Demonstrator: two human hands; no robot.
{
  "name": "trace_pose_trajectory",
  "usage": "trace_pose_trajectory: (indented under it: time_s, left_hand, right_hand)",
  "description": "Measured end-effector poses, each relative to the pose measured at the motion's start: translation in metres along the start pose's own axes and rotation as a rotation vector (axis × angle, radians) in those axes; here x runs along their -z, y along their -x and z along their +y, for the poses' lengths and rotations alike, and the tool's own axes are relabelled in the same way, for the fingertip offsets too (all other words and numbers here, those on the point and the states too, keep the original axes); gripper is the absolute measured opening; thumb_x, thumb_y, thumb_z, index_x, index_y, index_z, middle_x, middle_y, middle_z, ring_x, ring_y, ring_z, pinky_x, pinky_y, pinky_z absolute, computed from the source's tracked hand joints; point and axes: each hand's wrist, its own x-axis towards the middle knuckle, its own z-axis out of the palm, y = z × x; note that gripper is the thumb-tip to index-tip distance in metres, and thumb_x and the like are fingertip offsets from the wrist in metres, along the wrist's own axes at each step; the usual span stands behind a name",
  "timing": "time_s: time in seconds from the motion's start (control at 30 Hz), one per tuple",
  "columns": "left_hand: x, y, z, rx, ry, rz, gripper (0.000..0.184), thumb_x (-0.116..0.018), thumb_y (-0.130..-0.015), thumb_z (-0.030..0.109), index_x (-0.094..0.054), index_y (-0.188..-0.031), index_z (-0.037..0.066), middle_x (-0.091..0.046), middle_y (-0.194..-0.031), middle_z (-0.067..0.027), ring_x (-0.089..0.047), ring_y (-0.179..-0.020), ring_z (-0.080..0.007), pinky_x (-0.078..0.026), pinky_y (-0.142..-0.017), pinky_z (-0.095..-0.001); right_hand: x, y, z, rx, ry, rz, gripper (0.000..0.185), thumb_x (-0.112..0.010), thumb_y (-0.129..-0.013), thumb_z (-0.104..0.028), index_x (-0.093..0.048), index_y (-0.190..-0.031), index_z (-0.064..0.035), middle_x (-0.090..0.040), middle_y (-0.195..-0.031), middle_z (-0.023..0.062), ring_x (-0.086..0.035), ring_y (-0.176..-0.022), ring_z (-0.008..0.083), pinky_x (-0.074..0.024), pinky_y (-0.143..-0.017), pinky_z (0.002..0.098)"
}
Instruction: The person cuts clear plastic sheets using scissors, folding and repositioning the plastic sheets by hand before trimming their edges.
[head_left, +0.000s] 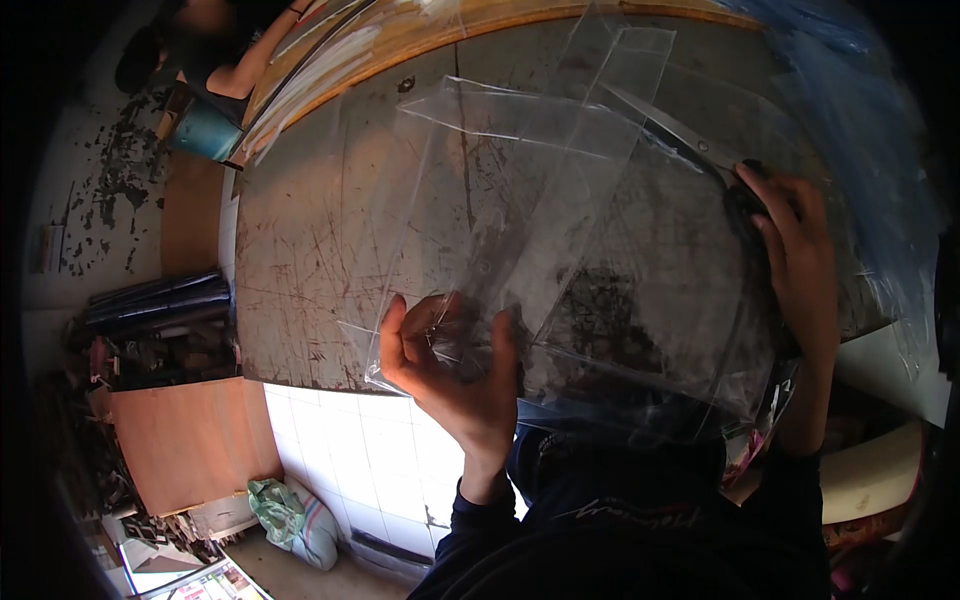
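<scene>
A large clear plastic sheet (560, 190), creased and folded into loose flaps, spreads over the scratched worktable (300, 250). My left hand (450, 375) is at the sheet's near edge, with fingers curled round part of the plastic and the thumb apart from them. On the right, my right hand (795, 250) grips the black handles of a pair of scissors (690, 140). The metal blades point up and left, lying along the upper right part of the plastic. How far the blades are parted is hard to make out.
Bluish plastic film (850, 120) hangs over the table's right side. Another person (230, 75) is at the far left, beyond a wooden edge. Dark rolls (155, 305), a brown board (195, 445) and a green bag (278, 510) stand left of the table.
</scene>
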Motion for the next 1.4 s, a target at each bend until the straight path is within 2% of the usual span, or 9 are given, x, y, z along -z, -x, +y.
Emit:
trace_pose_trajectory:
  time_s: [0.23, 0.63, 0.9, 0.97, 1.1, 1.23, 1.27, 1.3, 1.4]
  left_hand:
    - [-0.004, 0.009, -0.008, -0.197, 0.143, 0.09, 0.058, -0.058, -0.071, -0.016, -0.032, -0.119, 0.004, -0.054, -0.098, -0.014, -0.055, -0.093, -0.0198, -0.044, -0.082, -0.0315]
    - [-0.002, 0.02, 0.01, -0.281, -0.005, 0.039, 0.028, -0.067, -0.066, -0.014, -0.048, -0.073, 0.006, -0.057, -0.092, -0.0082, -0.057, -0.076, -0.0113, -0.049, -0.063, -0.0226]
    - [-0.004, 0.019, 0.006, -0.346, -0.009, 0.04, 0.026, -0.063, -0.066, -0.014, -0.057, -0.079, 0.007, -0.054, -0.096, -0.0072, -0.055, -0.074, -0.0121, -0.048, -0.063, -0.0232]
    - [-0.005, 0.016, 0.002, -0.325, 0.039, 0.071, 0.014, -0.065, -0.061, -0.007, -0.062, -0.07, 0.004, -0.054, -0.093, -0.0081, -0.055, -0.067, -0.0131, -0.044, -0.057, -0.0242]
    - [0.0, 0.016, -0.001, -0.031, 0.315, 0.222, 0.01, -0.062, -0.065, -0.006, -0.058, -0.072, 0.001, -0.045, -0.091, -0.0044, -0.049, -0.081, -0.0137, -0.041, -0.069, -0.0249]
    - [0.005, 0.009, 0.001, 0.029, 0.025, 0.342, 0.011, -0.05, -0.081, -0.005, -0.056, -0.076, 0.002, -0.046, -0.089, -0.0036, -0.047, -0.08, -0.0131, -0.037, -0.073, -0.028]
    - [0.01, 0.007, -0.006, 0.017, -0.008, 0.332, 0.007, -0.051, -0.087, 0.004, -0.057, -0.088, 0.005, -0.053, -0.086, -0.0022, -0.049, -0.094, -0.0158, -0.037, -0.088, -0.033]
    - [0.016, 0.005, -0.011, 0.013, -0.013, 0.328, 0.007, -0.051, -0.087, 0.004, -0.057, -0.088, 0.005, -0.053, -0.086, -0.0022, -0.049, -0.094, -0.0158, -0.037, -0.088, -0.033]
    - [0.023, -0.002, 0.003, -0.144, -0.597, 0.368, 0.028, -0.055, -0.09, 0.023, -0.058, -0.109, 0.003, -0.049, -0.116, -0.0137, -0.042, -0.116, -0.0245, -0.037, -0.099, -0.0438]
  right_hand:
    - [0.0, 0.0, 0.001, 0.006, 0.037, 0.012, 0.045, -0.056, -0.079, 0.006, -0.057, -0.119, -0.0145, -0.05, -0.101, 0.0113, -0.055, -0.094, 0.0258, -0.0464, -0.079, 0.0363]
    - [0.003, 0.001, 0.002, 0.01, 0.071, -0.011, 0.043, -0.054, -0.082, 0.004, -0.055, -0.121, -0.0151, -0.051, -0.108, 0.0117, -0.055, -0.098, 0.0276, -0.0457, -0.081, 0.0352]
    - [0.004, 0.003, 0.004, 0.023, 0.117, 0.09, 0.035, -0.061, -0.08, -0.003, -0.06, -0.113, -0.0153, -0.057, -0.101, 0.0106, -0.059, -0.091, 0.0289, -0.0482, -0.077, 0.0337]
    - [0.007, 0.005, 0.002, -0.019, -0.052, 0.157, 0.029, -0.061, -0.081, -0.003, -0.061, -0.108, -0.0115, -0.062, -0.096, 0.0081, -0.061, -0.088, 0.0234, -0.0481, -0.075, 0.0298]
    - [0.015, 0.007, 0.007, -0.291, -0.531, 0.196, 0.023, -0.059, -0.083, 0.0, -0.06, -0.106, -0.005, -0.064, -0.096, 0.0056, -0.06, -0.091, 0.015, -0.0464, -0.077, 0.0257]
    - [0.027, 0.019, 0.013, -0.357, -0.867, 0.298, 0.026, -0.056, -0.085, 0.002, -0.055, -0.11, 0.0025, -0.063, -0.101, 0.0085, -0.06, -0.092, 0.013, -0.0438, -0.084, 0.0232]
    - [0.033, 0.024, 0.008, -0.367, -0.985, 0.309, 0.028, -0.057, -0.085, 0.001, -0.054, -0.113, 0.0029, -0.063, -0.102, 0.0106, -0.06, -0.093, 0.0141, -0.0439, -0.084, 0.0231]
    - [0.035, 0.029, 0.004, -0.376, -1.106, 0.319, 0.031, -0.058, -0.085, 0.0, -0.052, -0.115, 0.0032, -0.063, -0.103, 0.0127, -0.06, -0.093, 0.0152, -0.044, -0.084, 0.0229]
    - [0.039, 0.046, 0.005, -0.348, -1.203, 0.306, 0.037, -0.062, -0.084, -0.005, -0.051, -0.117, 0.004, -0.064, -0.102, 0.0155, -0.06, -0.094, 0.0169, -0.0442, -0.085, 0.0234]
